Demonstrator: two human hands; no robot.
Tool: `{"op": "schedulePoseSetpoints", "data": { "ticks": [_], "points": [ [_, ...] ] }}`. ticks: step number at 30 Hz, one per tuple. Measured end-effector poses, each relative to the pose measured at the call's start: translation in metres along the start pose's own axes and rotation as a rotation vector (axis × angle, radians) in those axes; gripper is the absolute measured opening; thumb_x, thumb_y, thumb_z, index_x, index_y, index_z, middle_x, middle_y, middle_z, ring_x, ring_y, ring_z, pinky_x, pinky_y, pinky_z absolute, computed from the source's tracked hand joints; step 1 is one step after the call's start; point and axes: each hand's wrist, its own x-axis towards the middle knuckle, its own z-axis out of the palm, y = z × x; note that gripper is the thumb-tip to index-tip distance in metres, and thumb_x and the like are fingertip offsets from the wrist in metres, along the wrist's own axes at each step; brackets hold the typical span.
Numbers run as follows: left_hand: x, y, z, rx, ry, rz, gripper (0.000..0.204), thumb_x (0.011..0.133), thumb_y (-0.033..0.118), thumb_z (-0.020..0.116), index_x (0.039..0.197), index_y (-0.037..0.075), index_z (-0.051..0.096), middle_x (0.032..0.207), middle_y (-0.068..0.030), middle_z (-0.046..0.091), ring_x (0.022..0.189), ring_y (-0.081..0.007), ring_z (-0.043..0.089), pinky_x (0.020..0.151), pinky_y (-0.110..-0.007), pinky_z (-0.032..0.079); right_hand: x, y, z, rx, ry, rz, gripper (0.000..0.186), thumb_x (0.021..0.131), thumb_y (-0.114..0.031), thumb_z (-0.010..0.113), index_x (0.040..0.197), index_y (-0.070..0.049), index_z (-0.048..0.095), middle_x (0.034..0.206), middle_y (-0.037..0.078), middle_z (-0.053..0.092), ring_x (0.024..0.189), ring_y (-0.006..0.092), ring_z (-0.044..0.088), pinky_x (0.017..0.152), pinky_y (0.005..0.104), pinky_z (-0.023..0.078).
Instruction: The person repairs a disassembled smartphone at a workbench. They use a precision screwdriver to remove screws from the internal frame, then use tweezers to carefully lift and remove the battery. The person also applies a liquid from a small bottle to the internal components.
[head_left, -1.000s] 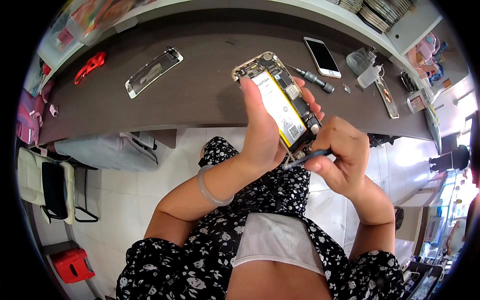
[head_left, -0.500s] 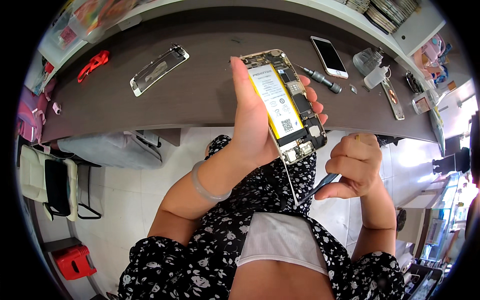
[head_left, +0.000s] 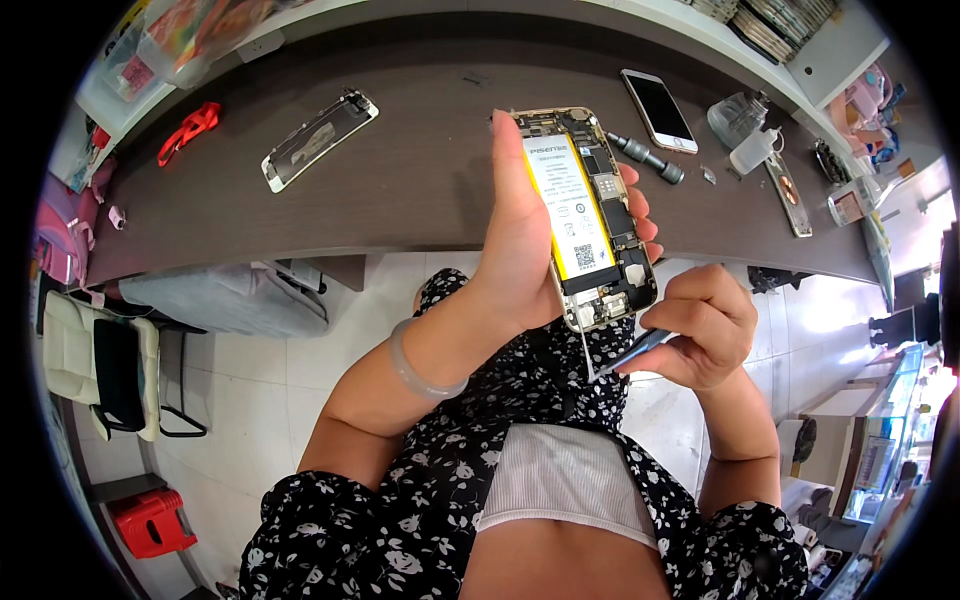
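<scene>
My left hand [head_left: 522,245] holds an opened phone [head_left: 628,222] above the desk's near edge, thumb along one long side and fingertips round the other. Inside it lies a white battery [head_left: 568,205] with yellow edges, beside dark boards and small metal parts. A thin pale strip [head_left: 588,352] stretches from the phone's lower end toward me. At its free end are the tips of dark tweezers [head_left: 634,352], pinched in my right hand [head_left: 706,325] just below the phone. The strip looks taut.
A detached screen panel [head_left: 320,142] and a red strap [head_left: 188,133] lie on the desk [head_left: 400,210], left. To the right are a screwdriver [head_left: 652,160], a dark-screened phone [head_left: 659,112], a glass bottle [head_left: 735,122], a squeeze bottle [head_left: 754,152] and a narrow phone part [head_left: 788,200].
My left hand and the phone have shifted slightly right and down. My right hand has turned, and the tweezer tips have risen closer to the phone, so the visible strip is shorter.
</scene>
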Motion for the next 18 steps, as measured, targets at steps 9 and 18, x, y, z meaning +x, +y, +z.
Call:
{"op": "schedulePoseSetpoints", "data": {
  "ticks": [9,18],
  "points": [
    [0.003,0.001,-0.011,0.06,-0.059,0.032,0.097,0.082,0.083,0.014,0.108,-0.002,0.054,0.09,-0.0146,0.062,0.081,-0.0279,0.064,0.074,-0.044,0.056,-0.005,-0.014,0.01,0.026,-0.002,0.186,0.023,0.069,-0.014,0.079,0.085,-0.003,0.067,0.081,0.008,0.063,0.064,0.0203,0.056,0.056,0.0301,0.046],
    [0.005,0.0,-0.007,0.162,0.037,-0.097,0.09,0.082,0.083,0.021,0.098,0.0,0.054,0.082,-0.0144,0.061,0.072,-0.0258,0.065,0.066,-0.037,0.057,-0.004,-0.01,0.016,0.039,0.048,0.142,0.028,0.065,-0.012,0.08,0.089,-0.004,0.069,0.082,0.005,0.063,0.07,0.021,0.058,0.063,0.0318,0.048]
  ]
}}
